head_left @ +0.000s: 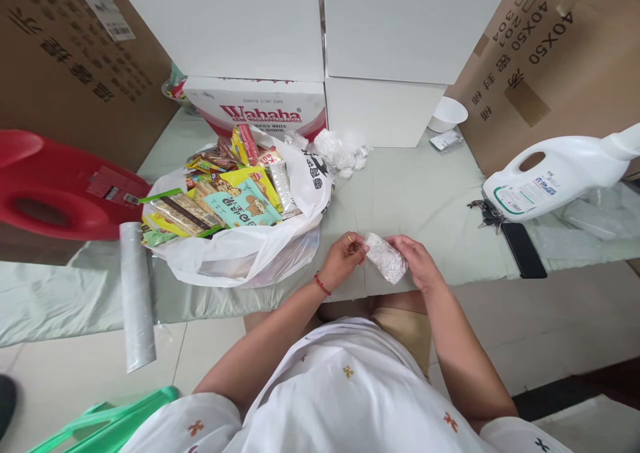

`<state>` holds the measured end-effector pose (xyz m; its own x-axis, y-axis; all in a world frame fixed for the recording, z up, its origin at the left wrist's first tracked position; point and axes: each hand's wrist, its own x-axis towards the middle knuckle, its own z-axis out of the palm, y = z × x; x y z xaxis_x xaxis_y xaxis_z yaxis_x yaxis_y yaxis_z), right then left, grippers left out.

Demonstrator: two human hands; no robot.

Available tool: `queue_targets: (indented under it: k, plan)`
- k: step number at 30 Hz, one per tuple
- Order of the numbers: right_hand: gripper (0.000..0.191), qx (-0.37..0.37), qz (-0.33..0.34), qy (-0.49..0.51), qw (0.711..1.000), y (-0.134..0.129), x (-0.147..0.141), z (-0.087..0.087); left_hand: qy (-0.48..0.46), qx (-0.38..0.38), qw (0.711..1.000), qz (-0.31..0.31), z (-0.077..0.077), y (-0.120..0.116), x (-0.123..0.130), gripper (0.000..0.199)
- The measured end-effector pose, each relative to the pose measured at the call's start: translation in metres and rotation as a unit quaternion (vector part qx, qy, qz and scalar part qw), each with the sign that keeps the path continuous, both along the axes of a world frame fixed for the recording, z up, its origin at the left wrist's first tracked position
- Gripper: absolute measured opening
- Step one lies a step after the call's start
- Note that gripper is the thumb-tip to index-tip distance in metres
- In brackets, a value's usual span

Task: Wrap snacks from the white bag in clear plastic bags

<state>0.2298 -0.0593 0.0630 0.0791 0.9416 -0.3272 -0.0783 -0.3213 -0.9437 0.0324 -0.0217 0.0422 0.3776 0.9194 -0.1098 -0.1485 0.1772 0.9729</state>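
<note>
One packet: whitish, see-through wrap, crinkled all over, bright glints on the folds, roughly oblong. Set slantwise between both hands, upper left end toward the left hand, lower end toward the near table edge. Over the cloth, close to its front edge; resting or lifted, cannot tell. Contents: cannot tell either.

Same shiny, crumpled look on the lumps farther back, heaped just in front of the white boxes and the Wahaha box. Thin, soft white plastic for the bag, rim loosely spread, black print at right. Inside it, snacks in glossy wrappers: yellow, teal, red, green, mostly flat, piled every which way. Pale green cloth, smooth with light creases. Hard moulded plastic for the red jug at left and the white bottle at right, both with loop handles. Flat black slab of a phone, just beside the keys. Long pale roll, jutting past the front edge.

Left hand: fingers bent and bunched, tips pinched close at the packet's left end; ring and red bracelet on. Right hand: loosely curled, narrow, fingers along the packet's right side, touching. Firmness of hold: cannot tell.
</note>
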Motion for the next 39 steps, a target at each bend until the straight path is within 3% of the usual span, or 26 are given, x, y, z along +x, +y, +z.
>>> queue_targets:
  k: [1,3,5,6,8,11,13,16,22,26,28,30,32,33,36,39]
  plan:
    - [0.045,-0.006,0.041,-0.004,0.999,0.001,0.003,0.001,0.0,0.014,1.0,-0.01,0.002,0.003,-0.003,0.033]
    - [0.04,-0.013,0.067,-0.007,0.998,0.003,0.004,0.0,0.015,0.036,0.998,0.048,0.003,0.007,-0.005,0.037]
    - [0.037,0.0,0.001,-0.011,1.0,0.005,-0.003,-0.005,0.057,0.041,0.986,0.149,0.004,0.006,-0.004,0.04]
    - [0.036,0.013,-0.05,-0.019,0.998,0.006,-0.009,-0.007,0.079,0.033,0.982,0.168,0.004,0.003,-0.001,0.037]
    - [0.034,0.032,-0.121,-0.034,0.992,0.008,-0.024,-0.013,0.092,-0.011,0.989,0.119,0.002,-0.003,0.008,0.036]
    - [0.034,0.029,-0.104,-0.014,0.994,0.009,-0.043,-0.019,0.027,-0.09,0.995,0.032,-0.001,-0.009,0.021,0.045]
    - [0.036,0.021,-0.102,0.017,0.994,0.011,-0.045,-0.02,-0.019,-0.112,0.992,0.059,-0.005,-0.007,0.023,0.046]
    - [0.041,0.016,-0.152,0.041,0.987,0.015,-0.027,-0.017,-0.065,-0.134,0.984,0.094,-0.01,0.003,0.01,0.043]
    - [0.04,-0.031,-0.127,0.073,0.989,0.017,0.011,-0.01,-0.125,-0.201,0.972,0.011,-0.011,0.018,-0.017,0.044]
    - [0.038,0.021,-0.172,0.034,0.984,0.018,0.0,-0.011,-0.087,-0.254,0.962,0.058,0.0,0.015,-0.006,0.053]
    - [0.038,0.042,-0.193,-0.011,0.98,0.019,-0.008,-0.011,0.002,-0.2,0.973,0.117,0.009,0.008,0.003,0.052]
    - [0.037,0.046,-0.201,-0.032,0.978,0.019,-0.012,-0.009,0.09,-0.063,0.978,0.177,0.018,0.001,0.01,0.047]
    - [0.037,0.042,-0.194,-0.021,0.98,0.02,-0.015,-0.007,0.124,0.059,0.977,0.165,0.023,-0.002,0.016,0.052]
    - [0.037,0.04,-0.187,-0.01,0.982,0.02,-0.015,-0.006,0.12,0.08,0.981,0.132,0.022,-0.002,0.02,0.058]
    - [0.039,0.037,-0.168,0.022,0.985,0.018,-0.016,-0.004,0.099,0.025,0.994,0.049,0.012,0.004,0.032,0.052]
    - [0.045,0.03,-0.123,0.027,0.992,0.013,-0.014,-0.002,0.073,-0.025,0.996,0.044,-0.001,0.012,0.041,0.028]
